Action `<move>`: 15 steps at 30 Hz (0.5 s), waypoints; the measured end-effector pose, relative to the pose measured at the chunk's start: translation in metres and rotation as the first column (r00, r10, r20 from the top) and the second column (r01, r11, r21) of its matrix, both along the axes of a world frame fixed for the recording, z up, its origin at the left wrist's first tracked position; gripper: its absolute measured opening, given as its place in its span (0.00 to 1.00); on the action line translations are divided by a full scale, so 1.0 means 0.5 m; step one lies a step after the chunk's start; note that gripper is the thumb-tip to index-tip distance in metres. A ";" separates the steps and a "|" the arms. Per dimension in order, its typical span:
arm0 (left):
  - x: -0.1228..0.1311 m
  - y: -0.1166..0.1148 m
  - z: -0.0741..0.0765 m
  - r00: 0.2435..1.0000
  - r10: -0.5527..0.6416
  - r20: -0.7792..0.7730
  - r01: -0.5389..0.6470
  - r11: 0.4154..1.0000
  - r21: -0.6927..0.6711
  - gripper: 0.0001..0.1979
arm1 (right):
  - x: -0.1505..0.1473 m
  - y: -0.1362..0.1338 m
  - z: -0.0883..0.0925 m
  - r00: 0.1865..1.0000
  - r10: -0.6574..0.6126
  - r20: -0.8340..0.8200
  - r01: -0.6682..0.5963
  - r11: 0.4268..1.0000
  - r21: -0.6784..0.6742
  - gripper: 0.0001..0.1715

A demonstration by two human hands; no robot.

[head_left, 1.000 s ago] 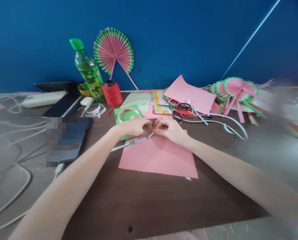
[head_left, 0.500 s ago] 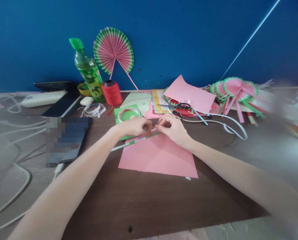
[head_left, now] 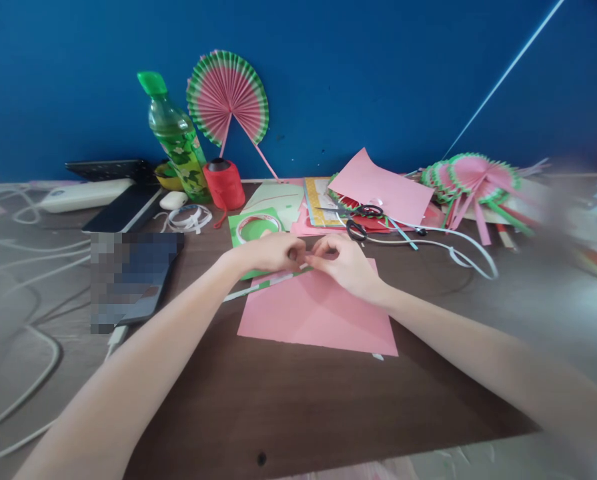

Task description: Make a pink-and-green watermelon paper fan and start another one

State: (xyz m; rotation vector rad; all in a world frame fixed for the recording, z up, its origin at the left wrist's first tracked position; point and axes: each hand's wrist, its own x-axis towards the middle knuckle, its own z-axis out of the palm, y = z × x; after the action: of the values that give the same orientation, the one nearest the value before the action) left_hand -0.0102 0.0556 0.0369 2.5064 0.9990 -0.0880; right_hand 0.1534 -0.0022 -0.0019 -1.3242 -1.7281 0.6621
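Note:
A narrow green-and-white paper strip lies slantwise across the upper part of a pink paper sheet. My left hand is closed over the strip's upper portion with its fingers curled. Close against it, my right hand pinches at the strip's end, thumb and forefinger together. The fingers hide most of that end. Partly under my left hand is green paper, with a roll of white tape on it.
Scissors lie beyond my right hand beside loose pink paper and a white cable. A phone, green bottle and red spool stand or lie left. Pleated fans rest at right; another fan leans against the wall.
My right hand's fingertips have shifted slightly left, closer to my left hand, and less of the strip shows between them. The left hand stays almost where it was.

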 end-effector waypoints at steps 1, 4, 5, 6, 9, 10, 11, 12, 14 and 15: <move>0.000 0.000 0.001 1.000 -0.004 0.000 0.004 1.000 -0.001 0.06 | -0.001 0.001 -0.004 1.000 -0.009 0.011 0.009 1.000 0.018 0.14; 0.000 -0.001 0.002 1.000 -0.017 0.004 0.017 1.000 -0.011 0.04 | -0.002 0.002 -0.012 0.999 -0.030 0.034 0.029 0.999 0.033 0.15; 0.000 -0.001 0.002 1.000 -0.019 0.005 0.019 1.000 -0.015 0.04 | -0.002 0.001 -0.013 0.999 -0.029 0.043 0.028 0.999 0.024 0.15; 0.000 -0.002 0.003 1.000 -0.020 0.005 0.020 1.000 -0.017 0.04 | -0.002 0.001 -0.014 0.998 -0.027 0.054 0.026 1.000 0.013 0.16; -0.001 -0.002 0.003 1.000 -0.014 0.002 0.014 1.000 -0.028 0.04 | -0.004 -0.001 -0.014 0.994 -0.043 0.100 0.044 0.999 -0.002 0.15; -0.001 -0.003 0.003 1.000 -0.011 -0.001 0.011 0.999 -0.033 0.04 | -0.005 -0.001 -0.014 0.992 -0.055 0.114 0.055 0.998 0.000 0.15; -0.001 -0.003 0.004 1.000 -0.009 -0.002 0.009 0.999 -0.039 0.04 | -0.006 -0.002 -0.014 0.990 -0.067 0.128 0.067 0.998 0.003 0.15; -0.001 -0.003 0.004 1.000 -0.008 -0.004 0.008 0.999 -0.044 0.04 | -0.007 -0.002 -0.014 0.987 -0.077 0.140 0.077 0.997 0.006 0.15; -0.001 -0.002 0.004 1.000 -0.011 -0.007 0.011 0.999 -0.049 0.04 | -0.009 -0.003 -0.015 0.983 -0.094 0.160 0.093 0.996 0.014 0.15; -0.001 -0.002 0.004 1.000 -0.014 -0.006 0.013 0.999 -0.049 0.04 | -0.010 -0.003 -0.015 0.981 -0.100 0.166 0.098 0.995 0.020 0.15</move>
State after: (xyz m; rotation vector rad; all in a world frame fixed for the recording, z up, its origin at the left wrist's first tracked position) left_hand -0.0107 0.0547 0.0388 2.4699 0.9709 -0.1233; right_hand 0.1482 -0.0039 -0.0095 -1.4825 -1.7815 0.4960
